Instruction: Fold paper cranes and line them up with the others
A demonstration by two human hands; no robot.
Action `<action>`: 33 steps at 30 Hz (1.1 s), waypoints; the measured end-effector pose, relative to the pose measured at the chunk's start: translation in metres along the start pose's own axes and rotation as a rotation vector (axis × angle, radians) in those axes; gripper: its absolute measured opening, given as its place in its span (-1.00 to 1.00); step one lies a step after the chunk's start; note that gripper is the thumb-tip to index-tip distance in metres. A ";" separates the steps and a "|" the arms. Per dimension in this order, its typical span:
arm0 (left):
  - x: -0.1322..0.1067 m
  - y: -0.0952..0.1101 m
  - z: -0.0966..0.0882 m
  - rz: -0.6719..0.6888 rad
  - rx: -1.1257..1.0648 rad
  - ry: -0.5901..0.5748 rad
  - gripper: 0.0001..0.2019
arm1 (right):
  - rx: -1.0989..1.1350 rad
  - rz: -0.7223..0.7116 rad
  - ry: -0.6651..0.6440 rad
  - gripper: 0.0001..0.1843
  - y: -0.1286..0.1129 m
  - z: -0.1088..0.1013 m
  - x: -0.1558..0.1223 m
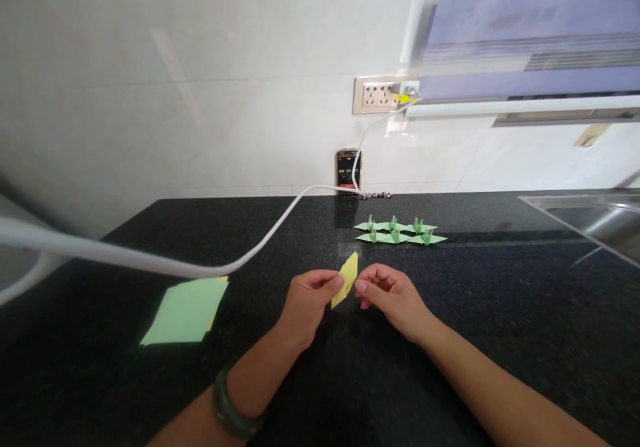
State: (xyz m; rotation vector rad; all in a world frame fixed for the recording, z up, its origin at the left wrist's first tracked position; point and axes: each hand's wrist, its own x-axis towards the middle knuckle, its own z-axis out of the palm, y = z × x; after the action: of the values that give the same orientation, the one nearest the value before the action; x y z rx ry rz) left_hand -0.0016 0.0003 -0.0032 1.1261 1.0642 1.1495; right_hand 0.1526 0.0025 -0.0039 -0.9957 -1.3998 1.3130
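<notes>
My left hand (313, 300) pinches a piece of folded yellow paper (346, 280) between thumb and fingers. The paper is a narrow diamond shape, held tilted above the black counter. Just to its right is my right hand (390, 297), its fingers curled in and thumb tip against the index finger. I see nothing between those fingertips, and a slight gap seems to part them from the paper. Beyond my hands, several folded green paper cranes (395, 235) stand in two rows.
A stack of green and yellow paper sheets (185, 312) lies at left on the black counter (320, 394). A white cable (270, 237) crosses the left side to the wall. A phone (349, 172) leans there below a socket (379, 94). A metal sink (600, 224) is at right.
</notes>
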 end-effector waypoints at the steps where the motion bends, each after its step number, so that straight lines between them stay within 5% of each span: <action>1: 0.000 0.000 0.000 -0.019 -0.036 -0.003 -0.76 | -0.023 0.006 -0.010 -0.77 0.000 0.001 -0.001; 33: 0.002 -0.006 0.002 -0.073 0.006 -0.021 -0.79 | -0.418 -0.212 0.164 -0.88 0.012 0.002 -0.003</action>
State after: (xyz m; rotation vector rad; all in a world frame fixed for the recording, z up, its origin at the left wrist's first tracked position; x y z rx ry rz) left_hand 0.0009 0.0012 -0.0094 1.0934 1.0847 1.0755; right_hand 0.1511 -0.0001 -0.0163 -1.1613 -1.6361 0.7799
